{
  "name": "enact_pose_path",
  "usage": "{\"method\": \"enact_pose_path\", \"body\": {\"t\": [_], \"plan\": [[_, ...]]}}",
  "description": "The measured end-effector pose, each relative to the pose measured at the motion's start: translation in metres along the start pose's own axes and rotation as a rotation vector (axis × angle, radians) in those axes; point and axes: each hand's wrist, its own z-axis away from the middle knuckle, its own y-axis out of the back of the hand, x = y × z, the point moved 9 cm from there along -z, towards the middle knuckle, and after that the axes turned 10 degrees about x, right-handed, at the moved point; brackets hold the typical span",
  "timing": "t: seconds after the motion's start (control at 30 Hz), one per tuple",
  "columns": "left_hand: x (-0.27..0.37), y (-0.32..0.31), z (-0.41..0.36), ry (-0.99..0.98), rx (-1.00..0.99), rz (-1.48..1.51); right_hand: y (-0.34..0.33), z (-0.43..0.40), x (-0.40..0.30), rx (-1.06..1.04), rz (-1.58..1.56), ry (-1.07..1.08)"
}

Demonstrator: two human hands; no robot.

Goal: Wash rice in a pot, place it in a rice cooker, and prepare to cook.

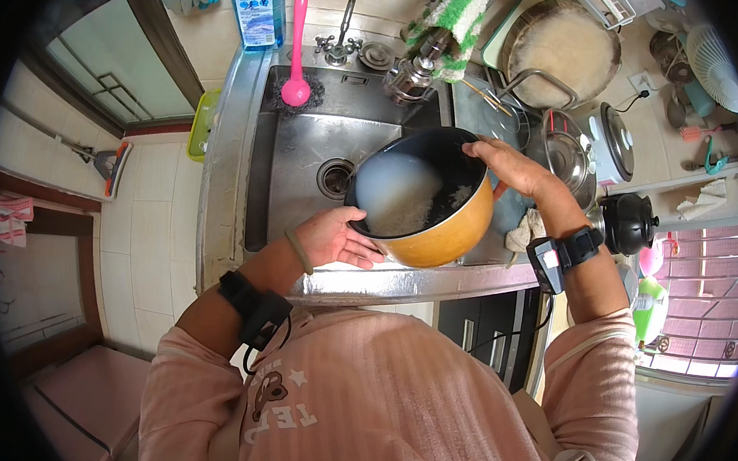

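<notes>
A yellow cooking pot with a black inside is tilted towards the left over the sink. Cloudy whitish water has run to its lower side, with pale grains that look like rice beneath. Some grains cling to the inner wall. My left hand supports the lower left rim, thumb on top and fingers spread below. At the upper right, my right hand grips the rim with its thumb inside. The drain lies just left of the pot.
A pink-handled scrubber leans in the sink's back corner beside a blue detergent bottle. Behind stand the tap and a large round wooden board. A cloth, strainer and rice cooker sit at right.
</notes>
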Motion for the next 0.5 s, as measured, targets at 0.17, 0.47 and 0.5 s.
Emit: {"method": "enact_pose_path", "body": {"t": [0.17,0.47,0.5], "plan": [[0.0,-0.004,-0.001,-0.004,-0.033,0.006,0.003,0.001,-0.002,0.04,0.012,0.018],[-0.003,-0.011,-0.002,0.004,-0.081,-0.017,0.007,0.0,0.0,0.014,0.042,-0.009],[-0.004,-0.01,-0.002,0.007,-0.075,-0.017,0.006,-0.002,0.0,0.008,0.044,-0.016]]}}
